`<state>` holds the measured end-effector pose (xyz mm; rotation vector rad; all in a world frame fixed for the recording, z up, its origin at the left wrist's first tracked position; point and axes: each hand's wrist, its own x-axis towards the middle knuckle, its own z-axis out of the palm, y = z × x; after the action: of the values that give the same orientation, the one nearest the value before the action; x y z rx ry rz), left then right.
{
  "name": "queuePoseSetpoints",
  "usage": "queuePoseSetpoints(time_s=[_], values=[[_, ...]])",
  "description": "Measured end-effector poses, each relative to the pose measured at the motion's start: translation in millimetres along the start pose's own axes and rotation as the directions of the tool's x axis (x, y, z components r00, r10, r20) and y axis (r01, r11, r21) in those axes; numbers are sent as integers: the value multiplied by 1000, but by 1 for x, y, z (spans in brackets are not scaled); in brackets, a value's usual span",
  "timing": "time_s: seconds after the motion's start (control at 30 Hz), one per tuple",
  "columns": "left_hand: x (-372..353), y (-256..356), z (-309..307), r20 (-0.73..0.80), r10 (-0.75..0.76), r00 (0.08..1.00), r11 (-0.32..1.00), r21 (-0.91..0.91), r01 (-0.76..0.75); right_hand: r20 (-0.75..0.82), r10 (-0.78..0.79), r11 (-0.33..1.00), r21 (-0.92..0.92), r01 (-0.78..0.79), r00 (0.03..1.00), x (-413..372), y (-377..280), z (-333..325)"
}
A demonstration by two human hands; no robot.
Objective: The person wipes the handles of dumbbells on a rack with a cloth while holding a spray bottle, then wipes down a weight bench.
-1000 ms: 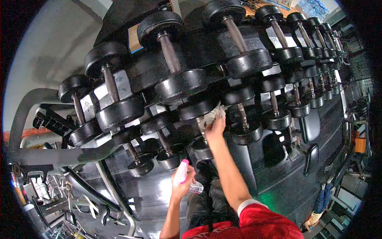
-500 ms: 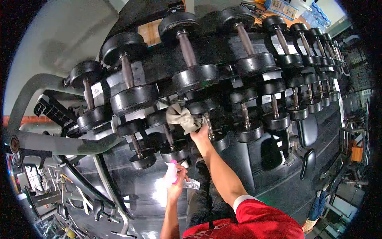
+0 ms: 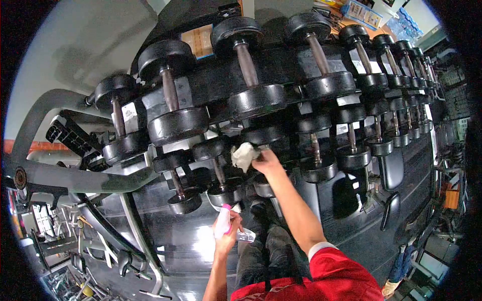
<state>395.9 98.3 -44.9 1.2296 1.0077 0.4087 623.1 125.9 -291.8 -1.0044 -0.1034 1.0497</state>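
Among the black dumbbells of the lower row, the crumpled pale cloth (image 3: 243,156) sits at the fingers of my right hand (image 3: 267,161), just right of the second dumbbell (image 3: 219,172) from the left. My right fingers are bent toward the cloth and seem to pinch its near edge, though blur hides how firmly they close. Behind cloth and hand, the third dumbbell (image 3: 264,134) shows only its two heads, its handle mostly covered. Right of it stands the fourth dumbbell (image 3: 316,148), its worn metal handle in plain sight.

Directly beyond, the upper row crowds my reach: one large dumbbell (image 3: 246,65) leans its near head out over the space above the cloth, with another big one (image 3: 170,93) to its left.

Lower down, nearer my body, my left hand (image 3: 228,232) is closed around a spray bottle (image 3: 223,220) with a white and pink top; its clear body pokes out past my fingers, above my dark trousers (image 3: 266,253).

Off to the left, a thick grey machine frame (image 3: 90,174) bends close to the rack's end. To the right, black pads (image 3: 390,210) stand near the lower row, and farther out another person's leg (image 3: 401,262) shows. Past the upper row lie a blue-and-white box (image 3: 362,14) and clear plastic bottles (image 3: 404,25).
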Motion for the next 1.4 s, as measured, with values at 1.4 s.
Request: queuePoseSetpoints(time_s=[1.4], values=[[12, -58, 71, 119, 57, 991, 991, 113, -70, -379, -386, 754, -655, 50, 841, -209, -104, -64]])
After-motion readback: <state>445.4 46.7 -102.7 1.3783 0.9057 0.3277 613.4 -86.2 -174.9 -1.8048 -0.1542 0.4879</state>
